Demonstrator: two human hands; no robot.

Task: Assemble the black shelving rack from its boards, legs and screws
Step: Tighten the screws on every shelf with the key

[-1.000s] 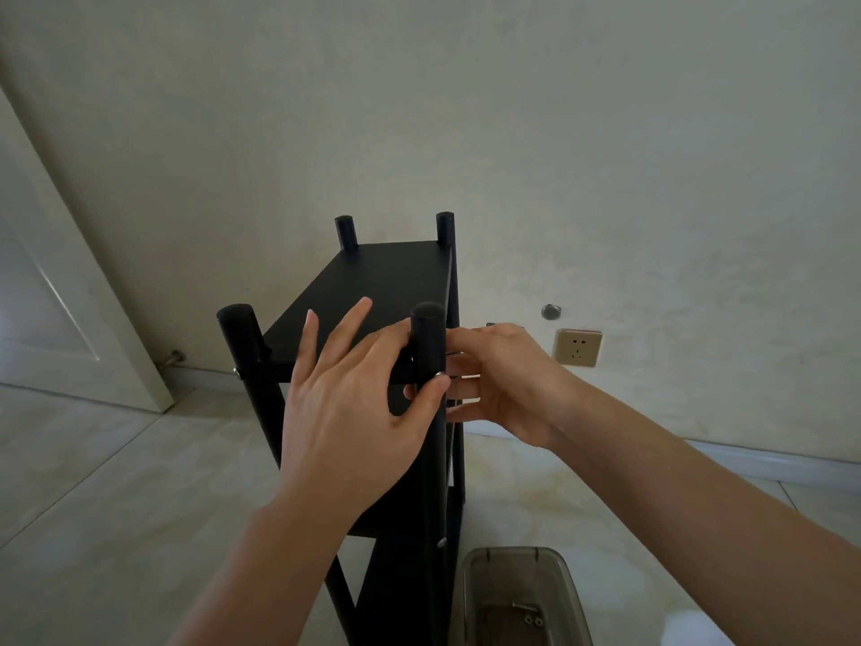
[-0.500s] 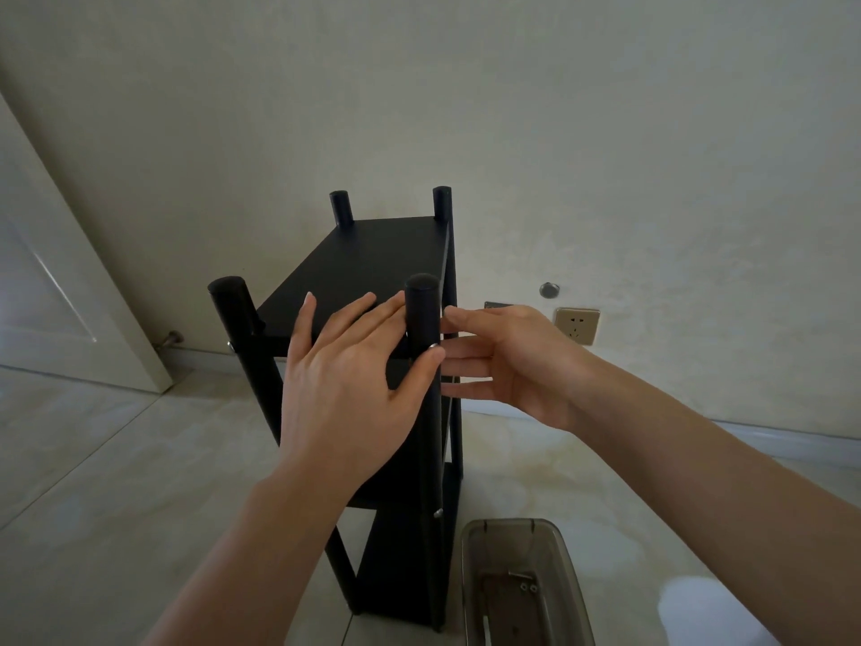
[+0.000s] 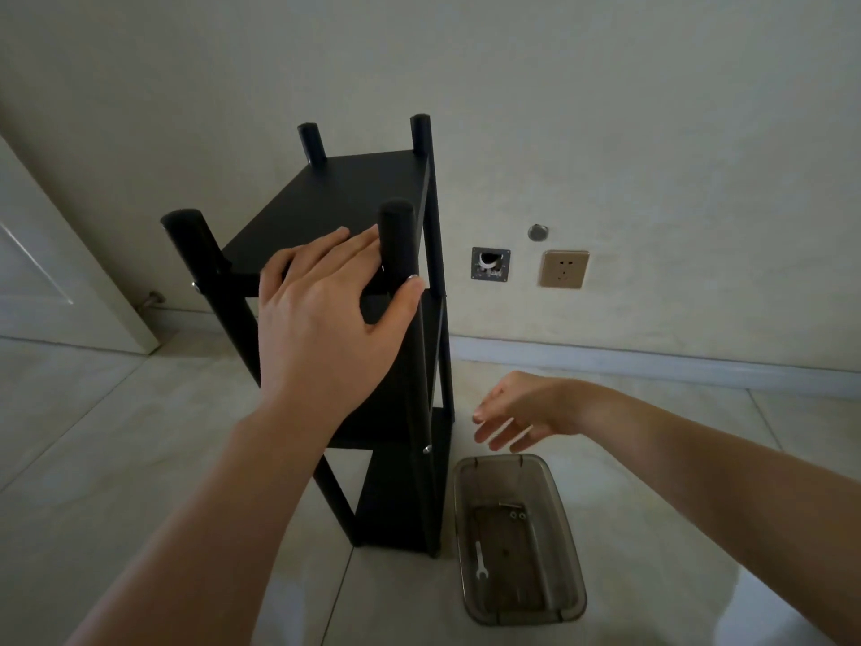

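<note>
The black rack (image 3: 345,272) stands up tall on the floor (image 3: 93,459), near the wall (image 3: 605,109). The left hand (image 3: 326,314) rests on the top board, fingers flat and thumb round the near leg (image 3: 400,254), I think to keep the rack from tipping. The right hand (image 3: 517,412) is at about 4 o'clock from the left one, fingers loose, holding nothing. It hangs over the bin (image 3: 566,543), maybe going for a screw. In the bin lie a small wrench (image 3: 481,561) and a few screws (image 3: 515,514).
</note>
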